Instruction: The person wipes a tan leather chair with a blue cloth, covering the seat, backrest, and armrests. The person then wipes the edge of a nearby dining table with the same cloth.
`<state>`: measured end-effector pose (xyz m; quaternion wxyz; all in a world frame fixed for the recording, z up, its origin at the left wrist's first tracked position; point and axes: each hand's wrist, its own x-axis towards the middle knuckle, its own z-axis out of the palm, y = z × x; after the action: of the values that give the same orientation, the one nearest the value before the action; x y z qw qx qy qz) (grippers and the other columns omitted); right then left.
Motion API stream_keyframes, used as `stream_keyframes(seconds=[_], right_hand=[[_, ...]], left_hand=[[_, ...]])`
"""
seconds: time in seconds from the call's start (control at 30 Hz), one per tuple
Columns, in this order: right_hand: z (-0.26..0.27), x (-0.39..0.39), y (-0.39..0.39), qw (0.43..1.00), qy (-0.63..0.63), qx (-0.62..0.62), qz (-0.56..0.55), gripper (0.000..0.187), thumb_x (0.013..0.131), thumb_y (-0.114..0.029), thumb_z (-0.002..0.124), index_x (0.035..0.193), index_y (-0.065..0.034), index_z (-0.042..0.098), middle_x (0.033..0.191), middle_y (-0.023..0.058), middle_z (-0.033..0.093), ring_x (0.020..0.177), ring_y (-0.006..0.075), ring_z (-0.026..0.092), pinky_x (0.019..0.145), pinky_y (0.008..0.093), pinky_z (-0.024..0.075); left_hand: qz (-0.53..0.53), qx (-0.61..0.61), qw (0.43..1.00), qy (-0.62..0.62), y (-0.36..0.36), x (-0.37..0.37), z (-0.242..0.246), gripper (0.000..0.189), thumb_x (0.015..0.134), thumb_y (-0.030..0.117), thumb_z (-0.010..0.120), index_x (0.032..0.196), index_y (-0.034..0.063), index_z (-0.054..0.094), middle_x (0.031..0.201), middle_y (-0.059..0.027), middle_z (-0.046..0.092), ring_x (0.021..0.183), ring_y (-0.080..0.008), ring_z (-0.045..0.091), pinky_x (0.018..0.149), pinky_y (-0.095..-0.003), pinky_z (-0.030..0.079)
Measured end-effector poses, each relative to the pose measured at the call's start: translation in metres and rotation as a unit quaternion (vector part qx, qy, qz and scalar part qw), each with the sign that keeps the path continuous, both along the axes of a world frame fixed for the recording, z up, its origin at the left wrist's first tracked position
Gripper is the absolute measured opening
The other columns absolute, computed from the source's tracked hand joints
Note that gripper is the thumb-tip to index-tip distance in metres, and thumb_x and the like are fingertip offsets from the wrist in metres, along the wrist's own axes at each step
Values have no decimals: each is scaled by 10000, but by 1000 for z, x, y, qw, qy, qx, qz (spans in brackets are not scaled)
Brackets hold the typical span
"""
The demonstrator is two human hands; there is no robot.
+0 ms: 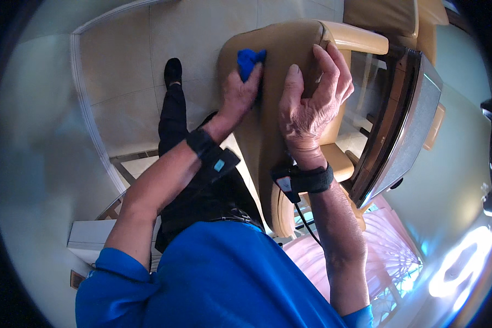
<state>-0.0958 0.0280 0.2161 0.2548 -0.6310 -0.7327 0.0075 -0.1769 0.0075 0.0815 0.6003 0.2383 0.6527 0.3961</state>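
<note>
My left hand (240, 90) is closed on a bunched blue cloth (248, 63), which lies against the outer face of a tan leather-like chair back (270, 45). To the right, my right hand (313, 96) lies at the upper edge of that same chair back. Its fingers are spread and bent around the seam near the corner, and it holds nothing. Both wrists wear black straps with small devices, and a cable runs from the right one. The palm sides of both hands are hidden.
A dark-framed table (402, 123) stands to the right, with another tan chair (381, 18) beyond it. On the left are the tiled floor (119, 69), a white door frame (84, 86) and a white box-like object (92, 235). My legs are beside the chair.
</note>
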Motion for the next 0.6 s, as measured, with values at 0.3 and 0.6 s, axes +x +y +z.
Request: stream_keyframes(seconds=[0.3,0.6], right_hand=[[-1,0,-1,1000,0,4,-5,444,875,-151,668,1311,-109,597,1410,154,516,1276,334,445,1104,460,346],[-1,3,0,1000,12,-4,-1,447,877,-170,675,1312,-103,596,1414,149,511,1275,328,439,1100,461,343]], left_hand=[[-57,-55,997,19,-42,19,-94,414,988,432,624,993,22,681,811,-86,690,690,-194,636,619,-358,491],[-53,-8,996,-71,-51,-5,13,372,981,368,645,1083,10,665,879,-127,699,791,-222,647,730,-386,511]])
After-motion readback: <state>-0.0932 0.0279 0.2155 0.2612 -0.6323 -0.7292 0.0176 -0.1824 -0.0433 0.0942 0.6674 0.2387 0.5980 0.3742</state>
